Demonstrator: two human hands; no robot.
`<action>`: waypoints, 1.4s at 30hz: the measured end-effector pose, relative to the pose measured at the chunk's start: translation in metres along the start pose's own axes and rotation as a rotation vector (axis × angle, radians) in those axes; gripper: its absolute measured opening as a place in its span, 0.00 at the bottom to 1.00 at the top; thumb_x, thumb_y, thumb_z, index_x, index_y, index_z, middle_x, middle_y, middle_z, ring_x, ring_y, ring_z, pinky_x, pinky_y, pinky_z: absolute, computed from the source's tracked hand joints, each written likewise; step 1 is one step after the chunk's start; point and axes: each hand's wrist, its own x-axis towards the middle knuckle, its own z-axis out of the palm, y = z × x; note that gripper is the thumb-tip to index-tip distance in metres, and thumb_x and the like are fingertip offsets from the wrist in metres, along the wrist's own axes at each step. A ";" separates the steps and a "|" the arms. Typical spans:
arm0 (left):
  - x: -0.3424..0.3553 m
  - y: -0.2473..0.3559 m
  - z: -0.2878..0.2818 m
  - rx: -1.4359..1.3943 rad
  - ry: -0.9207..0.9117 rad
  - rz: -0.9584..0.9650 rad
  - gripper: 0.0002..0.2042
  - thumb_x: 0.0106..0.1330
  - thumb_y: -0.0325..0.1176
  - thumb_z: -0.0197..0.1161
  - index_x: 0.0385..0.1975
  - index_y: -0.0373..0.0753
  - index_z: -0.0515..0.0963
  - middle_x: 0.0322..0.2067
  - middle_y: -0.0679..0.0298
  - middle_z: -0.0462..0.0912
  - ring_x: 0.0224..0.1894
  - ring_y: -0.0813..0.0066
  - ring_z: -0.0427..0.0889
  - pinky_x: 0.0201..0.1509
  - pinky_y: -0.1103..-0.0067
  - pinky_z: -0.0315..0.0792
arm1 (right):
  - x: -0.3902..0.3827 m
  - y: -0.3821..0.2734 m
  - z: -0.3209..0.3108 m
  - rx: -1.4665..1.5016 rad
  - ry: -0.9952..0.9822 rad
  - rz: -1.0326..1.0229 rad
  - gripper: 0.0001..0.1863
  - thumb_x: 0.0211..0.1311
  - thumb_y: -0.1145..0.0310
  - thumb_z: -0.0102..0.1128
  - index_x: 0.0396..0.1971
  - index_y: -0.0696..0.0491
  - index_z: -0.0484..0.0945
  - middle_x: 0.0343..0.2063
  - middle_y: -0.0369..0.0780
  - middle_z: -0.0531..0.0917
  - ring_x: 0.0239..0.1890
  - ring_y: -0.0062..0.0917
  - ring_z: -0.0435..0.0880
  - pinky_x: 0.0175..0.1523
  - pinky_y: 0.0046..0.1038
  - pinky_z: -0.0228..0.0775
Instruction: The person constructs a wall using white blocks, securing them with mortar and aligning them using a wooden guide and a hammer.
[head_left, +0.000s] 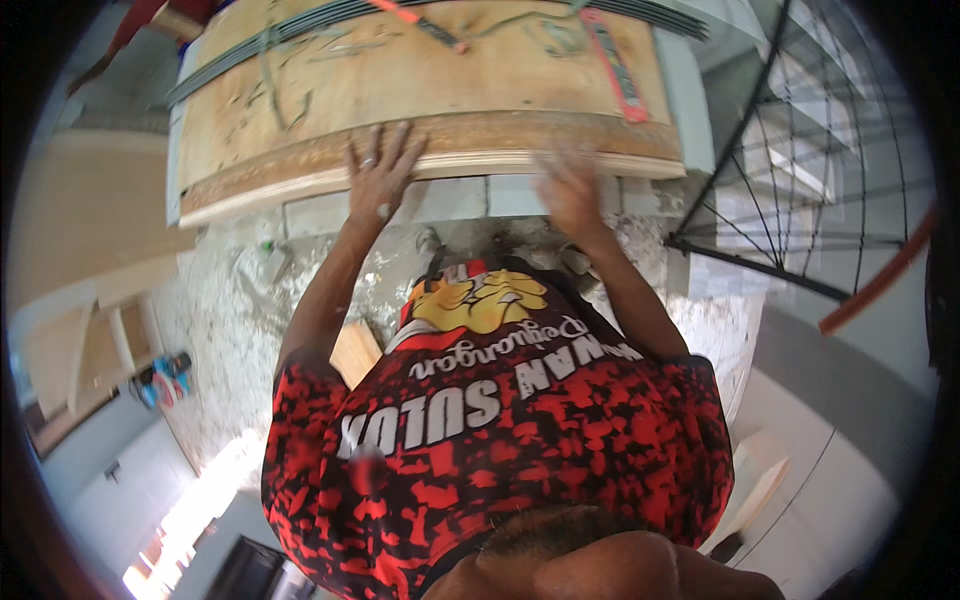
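Note:
A long wooden strip lies along the near edge of a plywood board on a pale bench. My left hand rests on the strip with its fingers spread, a ring on one of them. Over the right part of the strip is my right hand, its fingers smeared by motion, so I cannot tell their shape. Farther back on the board lie a tool with an orange handle, a red level and long dark thin rods.
A stair with black railing bars and a reddish handrail stands at my right. Left are wooden cabinet pieces and a blue power tool. A person's red sleeve shows at top left. A wood offcut lies below.

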 end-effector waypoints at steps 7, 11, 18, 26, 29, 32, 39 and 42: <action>-0.001 0.002 -0.003 0.040 -0.075 -0.045 0.36 0.57 0.42 0.66 0.67 0.65 0.59 0.70 0.73 0.57 0.71 0.59 0.54 0.70 0.46 0.41 | 0.057 -0.030 0.032 0.050 -0.030 -0.064 0.16 0.55 0.66 0.56 0.44 0.47 0.81 0.51 0.37 0.76 0.55 0.33 0.72 0.61 0.45 0.57; 0.000 0.004 -0.001 0.032 -0.111 -0.064 0.36 0.57 0.42 0.66 0.67 0.65 0.59 0.70 0.72 0.56 0.71 0.58 0.54 0.70 0.46 0.41 | 0.057 -0.027 0.034 0.042 -0.042 -0.059 0.14 0.55 0.66 0.56 0.42 0.43 0.82 0.49 0.35 0.77 0.51 0.29 0.73 0.57 0.41 0.59; 0.000 0.002 -0.005 0.019 -0.021 -0.004 0.36 0.55 0.43 0.66 0.67 0.64 0.60 0.68 0.65 0.59 0.69 0.52 0.56 0.68 0.46 0.44 | 0.058 -0.030 0.041 -0.038 -0.005 -0.137 0.19 0.53 0.68 0.61 0.47 0.41 0.81 0.53 0.34 0.78 0.52 0.29 0.74 0.54 0.39 0.62; 0.007 0.013 -0.008 -0.028 0.090 0.072 0.36 0.53 0.44 0.68 0.65 0.66 0.62 0.62 0.58 0.67 0.63 0.47 0.62 0.67 0.52 0.50 | 0.060 -0.026 0.033 0.043 -0.053 -0.124 0.17 0.53 0.70 0.61 0.45 0.46 0.81 0.52 0.36 0.77 0.54 0.31 0.74 0.57 0.41 0.61; 0.011 0.017 -0.009 -0.006 0.072 0.075 0.35 0.54 0.44 0.68 0.65 0.65 0.63 0.63 0.58 0.66 0.62 0.47 0.63 0.67 0.52 0.51 | 0.058 -0.014 0.025 0.165 -0.049 -0.030 0.20 0.53 0.68 0.65 0.48 0.49 0.79 0.53 0.40 0.77 0.54 0.36 0.74 0.57 0.40 0.63; 0.011 0.016 -0.010 0.001 0.056 0.057 0.35 0.54 0.43 0.68 0.65 0.65 0.63 0.63 0.58 0.66 0.63 0.47 0.62 0.66 0.51 0.51 | 0.055 0.046 -0.005 0.159 0.147 0.019 0.18 0.58 0.68 0.62 0.49 0.51 0.78 0.51 0.44 0.78 0.53 0.38 0.76 0.55 0.38 0.66; 0.005 0.010 0.007 -0.112 0.037 0.045 0.35 0.56 0.50 0.64 0.67 0.64 0.60 0.65 0.56 0.62 0.65 0.44 0.60 0.68 0.45 0.45 | 0.024 0.182 -0.098 0.447 0.449 0.912 0.18 0.67 0.58 0.52 0.46 0.55 0.78 0.36 0.37 0.80 0.39 0.25 0.81 0.41 0.28 0.75; 0.010 0.008 0.006 -0.027 0.086 0.101 0.34 0.57 0.49 0.63 0.66 0.65 0.60 0.64 0.54 0.63 0.63 0.40 0.62 0.66 0.42 0.47 | -0.032 0.226 -0.098 -0.283 0.173 0.347 0.15 0.61 0.71 0.60 0.45 0.62 0.77 0.36 0.47 0.82 0.34 0.35 0.82 0.39 0.32 0.76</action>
